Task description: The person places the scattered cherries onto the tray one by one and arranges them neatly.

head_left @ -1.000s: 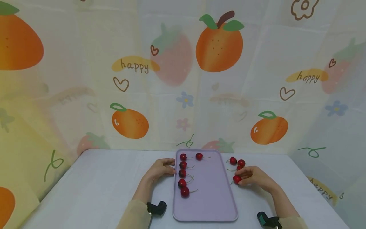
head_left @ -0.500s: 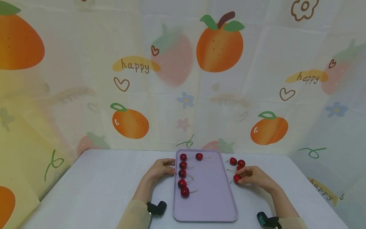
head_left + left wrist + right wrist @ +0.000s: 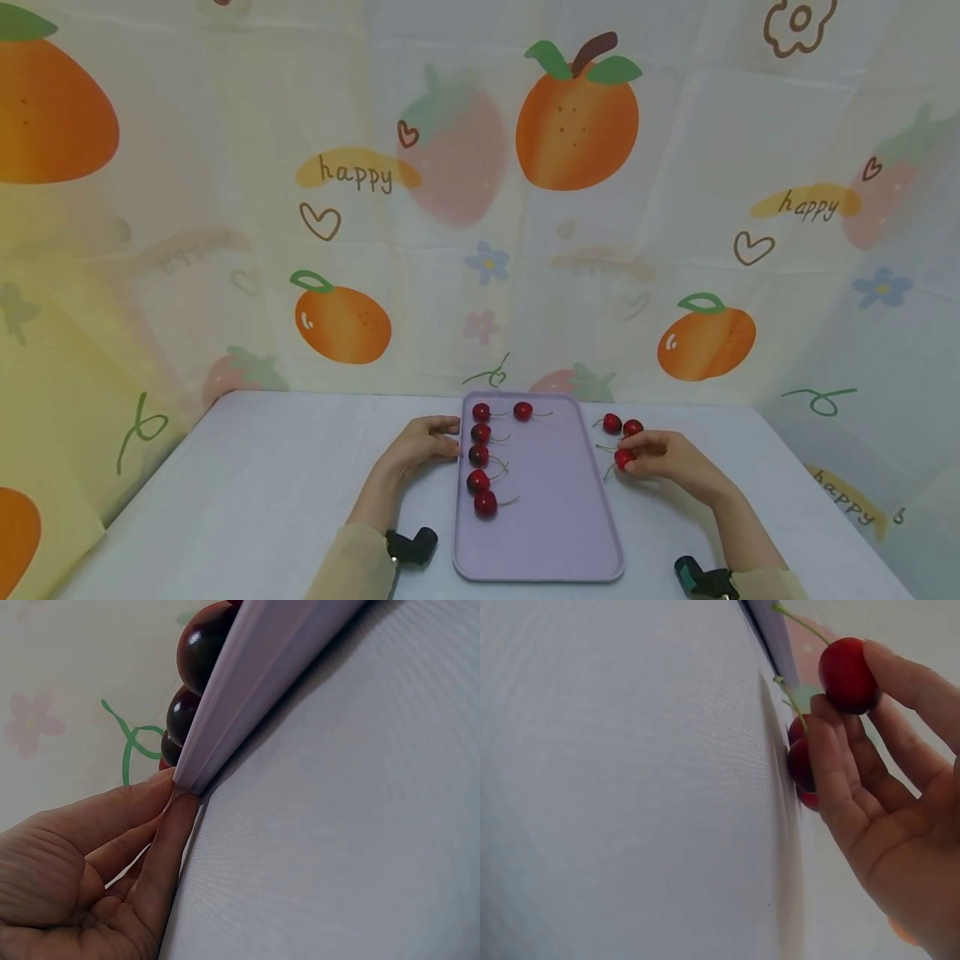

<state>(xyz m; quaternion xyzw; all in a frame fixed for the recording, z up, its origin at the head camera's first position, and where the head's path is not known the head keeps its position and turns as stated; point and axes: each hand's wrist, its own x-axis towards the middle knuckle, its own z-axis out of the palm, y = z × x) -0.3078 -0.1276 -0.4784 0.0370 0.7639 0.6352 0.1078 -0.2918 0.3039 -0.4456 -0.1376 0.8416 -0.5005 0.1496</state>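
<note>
My right hand (image 3: 675, 462) pinches a red cherry (image 3: 846, 676) between thumb and fingertips, its green stem pointing away to the left. In the right wrist view this cherry is up off the white table. Beyond my fingers lie more cherries (image 3: 801, 761), partly covered by the hand. At the left side of a lilac tray (image 3: 551, 517), my left hand (image 3: 414, 442) holds the edge with thumb and fingertips, as the left wrist view shows. Several cherries (image 3: 485, 503) form a column along the tray's left side. One more cherry (image 3: 522, 410) sits near its back edge.
Loose cherries (image 3: 612, 423) lie on the white table (image 3: 300, 492) just right of the tray. A fruit-patterned curtain (image 3: 480, 208) hangs behind the table. Each wrist wears a black camera mount (image 3: 412, 546).
My right hand has raised the pinched cherry a little and shifted it slightly away from me. The left hand and the tray have stayed put.
</note>
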